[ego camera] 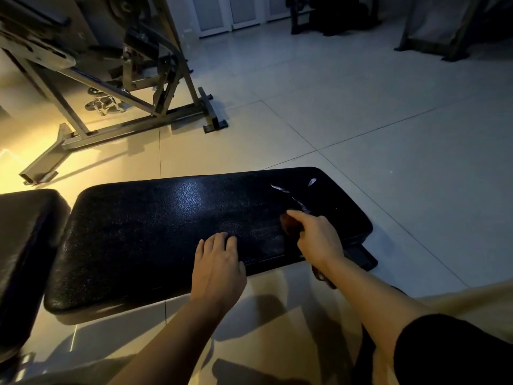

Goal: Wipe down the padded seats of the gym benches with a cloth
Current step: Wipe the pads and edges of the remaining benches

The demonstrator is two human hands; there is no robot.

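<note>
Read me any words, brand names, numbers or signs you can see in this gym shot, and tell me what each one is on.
None can be read.
Bench pad: plain black, only pale scuffs.
Machine frame: no legible label; too dim to tell.
Cloth under the right hand: no print visible.

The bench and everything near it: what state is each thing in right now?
Long bench pad: flat, glossy, torn open near its right end.
Tear: pale lining showing.
Cloth: dark, bunched on the pad under the right hand.
Right hand: holds the cloth.
Left hand: resting on the pad, fingers relaxed.
Second pad: untouched, at left.
</note>
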